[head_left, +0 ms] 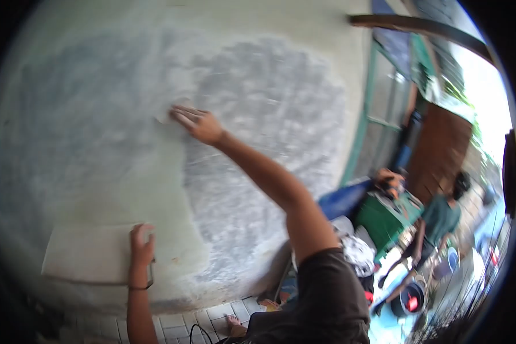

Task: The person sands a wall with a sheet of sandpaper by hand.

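My right hand (199,123) is raised to the wall (258,114), fingers pressed together over a small pale flat piece (163,117), mostly hidden and blurred; its kind does not show. Grey patches mark the pale green wall on both sides of this hand. Lower left, my left hand (142,246) curls its fingers at the right edge of a whitish rectangular board (89,252), which is by the foot of the wall. A dark band circles the left wrist.
Paving bricks (215,321) run below the wall. To the right are a green-framed window (378,103), a green box (387,218), bundled cloth (358,252) and a black bucket (410,298). Another person (441,223) stands there. A wooden beam (418,26) juts out above.
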A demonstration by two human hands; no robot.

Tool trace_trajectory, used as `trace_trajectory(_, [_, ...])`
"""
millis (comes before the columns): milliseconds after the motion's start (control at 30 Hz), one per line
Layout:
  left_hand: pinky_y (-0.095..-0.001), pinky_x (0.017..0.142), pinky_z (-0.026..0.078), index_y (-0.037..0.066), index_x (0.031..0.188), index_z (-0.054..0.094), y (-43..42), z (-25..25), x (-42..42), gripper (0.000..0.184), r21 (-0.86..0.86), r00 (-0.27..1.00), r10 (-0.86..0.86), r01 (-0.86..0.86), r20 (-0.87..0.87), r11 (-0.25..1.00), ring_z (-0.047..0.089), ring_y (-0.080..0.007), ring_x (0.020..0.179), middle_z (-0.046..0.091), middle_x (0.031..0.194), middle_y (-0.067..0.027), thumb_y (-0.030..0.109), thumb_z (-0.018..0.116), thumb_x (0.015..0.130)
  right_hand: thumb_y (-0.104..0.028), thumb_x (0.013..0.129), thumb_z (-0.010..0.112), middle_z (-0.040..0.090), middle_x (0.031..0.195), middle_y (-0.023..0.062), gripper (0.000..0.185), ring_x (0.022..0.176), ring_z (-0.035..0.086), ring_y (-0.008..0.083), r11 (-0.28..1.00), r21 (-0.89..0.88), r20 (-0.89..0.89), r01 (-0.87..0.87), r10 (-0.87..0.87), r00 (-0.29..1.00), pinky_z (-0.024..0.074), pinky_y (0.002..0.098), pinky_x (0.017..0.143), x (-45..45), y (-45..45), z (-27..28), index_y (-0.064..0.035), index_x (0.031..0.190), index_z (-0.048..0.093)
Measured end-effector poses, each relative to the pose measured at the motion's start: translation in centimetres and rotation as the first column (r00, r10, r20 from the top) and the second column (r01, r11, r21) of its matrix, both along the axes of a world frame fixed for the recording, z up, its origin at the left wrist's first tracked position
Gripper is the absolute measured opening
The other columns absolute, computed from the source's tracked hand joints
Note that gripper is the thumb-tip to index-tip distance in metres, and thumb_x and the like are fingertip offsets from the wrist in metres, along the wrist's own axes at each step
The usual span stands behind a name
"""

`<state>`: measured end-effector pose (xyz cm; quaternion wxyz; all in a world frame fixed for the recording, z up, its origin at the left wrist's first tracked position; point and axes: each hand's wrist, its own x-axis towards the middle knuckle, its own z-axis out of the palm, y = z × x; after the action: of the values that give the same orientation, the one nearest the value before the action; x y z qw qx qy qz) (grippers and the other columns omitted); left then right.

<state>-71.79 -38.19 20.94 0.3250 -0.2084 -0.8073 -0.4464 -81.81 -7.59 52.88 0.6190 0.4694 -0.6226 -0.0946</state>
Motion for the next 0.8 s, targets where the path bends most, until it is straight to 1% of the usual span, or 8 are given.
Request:
trace_trajectory(67, [-0.0436, 0.101, 0.042, 0.004, 0.102, 0.066, 0.9, 2.1, 1.6, 0.021, -0.021, 1.000, -0.018, 0.018, 0.011, 1.000, 0.057, -0.0336, 0.111, 0.063, 0.108, -0.0146, 0.005, 0.062, 0.081, -0.007, 0.088, 0.064, 0.060, 0.141, 0.0083, 0.041, 0.128, 0.060, 0.0244, 0.989, -0.141, 0.063, 0.039, -0.030, 0.998, 0.0588, 0.0383, 0.094, -0.2, 0.3, -0.7, -0.0061, 0.128, 0.058])
trace_trajectory(200, [-0.0419, 0.099, 0.043, 0.003, 0.101, 0.065, 0.9, 3.3, 2.5, 0.021, 0.012, 0.996, -0.042, 0.041, 0.082, 0.999, 0.057, -0.0315, 0.108, 0.063, 0.108, -0.0137, 0.004, 0.061, 0.081, -0.017, 0.094, 0.059, 0.056, 0.146, 0.0058, 0.035, 0.132, 0.056, 0.0244, 0.977, 0.186, -0.021, 0.104, -0.102, 0.995, 0.0518, 0.0390, 0.105, -1.6, 0.3, -2.9, -0.0101, 0.129, 0.057])
trace_trajectory(267, [-0.0415, 0.099, 0.043, 0.003, 0.101, 0.065, 1.0, 3.4, 2.7, 0.020, -0.004, 0.991, -0.004, 0.004, 0.132, 1.000, 0.057, -0.0314, 0.108, 0.063, 0.108, -0.0136, 0.005, 0.062, 0.082, -0.019, 0.094, 0.060, 0.057, 0.145, 0.0069, 0.037, 0.130, 0.058, 0.0240, 0.963, 0.015, 0.286, 0.270, -0.263, 0.921, 0.0524, 0.0387, 0.104, -1.9, 0.2, -1.1, -0.0098, 0.129, 0.058])
trace_trajectory(400, [-0.0415, 0.099, 0.043, 0.003, 0.101, 0.065, 1.0, 3.8, 2.9, 0.020, 0.020, 0.994, -0.006, 0.004, 0.110, 1.000, 0.058, -0.0316, 0.108, 0.064, 0.109, -0.0136, 0.005, 0.062, 0.082, -0.009, 0.093, 0.063, 0.059, 0.143, 0.0088, 0.044, 0.128, 0.059, 0.0251, 0.991, -0.130, 0.055, 0.028, -0.021, 0.998, 0.0554, 0.0377, 0.100, -1.2, -0.5, -2.3, -0.0118, 0.136, 0.055])
trace_trajectory(467, [-0.0419, 0.100, 0.043, 0.004, 0.101, 0.066, 1.2, 3.4, 2.6, 0.020, -0.002, 0.993, 0.008, -0.008, 0.121, 1.000, 0.058, -0.0320, 0.110, 0.064, 0.109, -0.0136, 0.005, 0.062, 0.082, -0.006, 0.090, 0.063, 0.062, 0.140, 0.0058, 0.046, 0.125, 0.062, 0.0242, 0.999, 0.000, 0.337, 0.038, -0.036, 0.941, 0.0576, 0.0358, 0.095, -1.0, 1.1, -1.4, -0.0087, 0.135, 0.057])
trace_trajectory(600, [-0.0427, 0.100, 0.042, 0.006, 0.102, 0.066, 0.5, 2.3, 2.4, 0.020, 0.023, 0.999, 0.030, -0.031, 0.038, 0.999, 0.058, -0.0329, 0.111, 0.064, 0.110, -0.0142, 0.006, 0.063, 0.081, -0.008, 0.092, 0.056, 0.061, 0.139, 0.0079, 0.038, 0.125, 0.062, 0.0242, 0.985, -0.162, 0.031, 0.057, -0.052, 0.998, 0.0556, 0.0373, 0.099, -0.1, 0.1, -0.4, -0.0065, 0.131, 0.059])
trace_trajectory(667, [-0.0433, 0.100, 0.043, 0.007, 0.103, 0.067, 0.8, 2.9, 2.3, 0.022, -0.031, 1.000, 0.003, -0.002, 0.015, 1.000, 0.058, -0.0337, 0.111, 0.064, 0.111, -0.0148, 0.007, 0.064, 0.081, -0.008, 0.088, 0.060, 0.061, 0.139, 0.0087, 0.042, 0.126, 0.061, 0.0241, 0.983, 0.178, -0.008, 0.035, -0.035, 0.999, 0.0565, 0.0371, 0.098, -0.7, 0.9, -2.3, -0.0063, 0.130, 0.059])
trace_trajectory(800, [-0.0437, 0.099, 0.043, 0.008, 0.103, 0.067, 0.7, 2.8, 2.4, 0.022, -0.037, 0.999, 0.007, -0.006, 0.033, 0.999, 0.057, -0.0345, 0.110, 0.064, 0.111, -0.0152, 0.009, 0.064, 0.081, -0.010, 0.088, 0.062, 0.059, 0.141, 0.0102, 0.043, 0.128, 0.060, 0.0249, 0.999, 0.011, 0.069, 0.049, -0.049, 0.996, 0.0569, 0.0377, 0.098, -2.3, 2.3, -0.3, -0.0064, 0.130, 0.058])
